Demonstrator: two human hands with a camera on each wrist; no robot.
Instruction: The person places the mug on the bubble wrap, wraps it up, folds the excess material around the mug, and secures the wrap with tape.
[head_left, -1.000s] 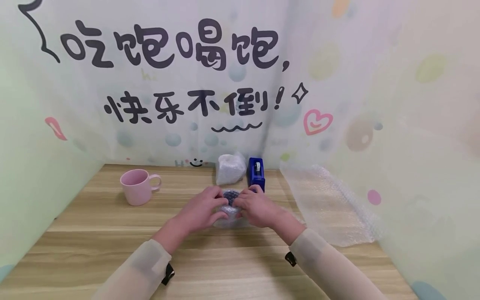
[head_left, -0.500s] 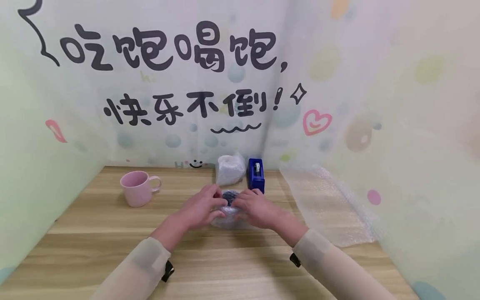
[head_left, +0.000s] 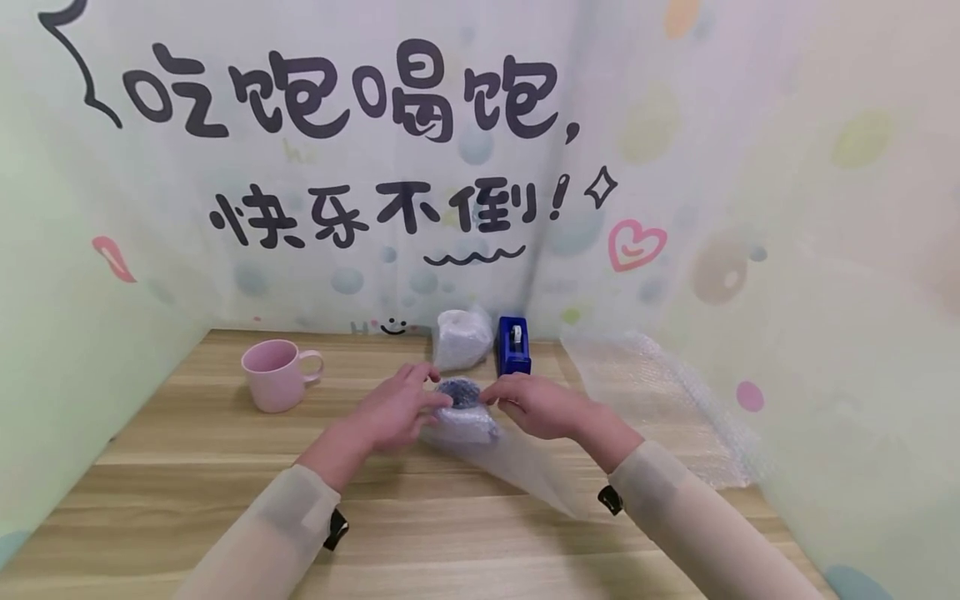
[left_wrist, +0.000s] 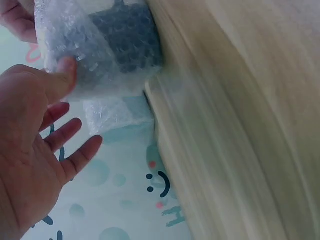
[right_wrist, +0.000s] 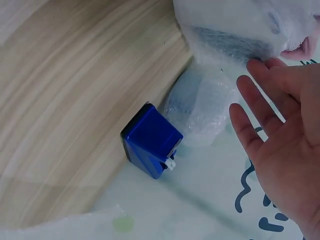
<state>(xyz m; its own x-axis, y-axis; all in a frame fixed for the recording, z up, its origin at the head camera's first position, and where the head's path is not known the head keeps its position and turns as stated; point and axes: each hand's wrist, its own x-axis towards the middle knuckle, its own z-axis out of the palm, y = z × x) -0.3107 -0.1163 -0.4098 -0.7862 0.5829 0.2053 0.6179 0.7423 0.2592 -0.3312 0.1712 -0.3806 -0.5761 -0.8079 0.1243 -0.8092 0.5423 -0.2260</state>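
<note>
A dark object wrapped in bubble wrap [head_left: 461,410] lies on the wooden table [head_left: 225,483] between my hands. A loose flap of the wrap [head_left: 525,475] trails toward the front right. My left hand [head_left: 393,408] is at its left side; in the left wrist view the left hand [left_wrist: 30,130] has straight, spread fingers and its thumb presses the wrapped object [left_wrist: 115,40]. My right hand [head_left: 536,404] is at the right side. In the right wrist view the right hand [right_wrist: 280,125] has straight fingers, with the tips touching the wrap [right_wrist: 230,40].
A pink mug [head_left: 277,375] stands at the back left. A second bubble-wrapped bundle [head_left: 461,337] and a blue tape dispenser [head_left: 513,346] sit by the back wall. A loose bubble-wrap sheet [head_left: 660,408] covers the table's right side. Printed walls enclose three sides.
Both hands have loosened from cupping the wrapped object and drawn slightly apart, the right one shifting right. A flap of the wrap now lies spread toward the front right.
</note>
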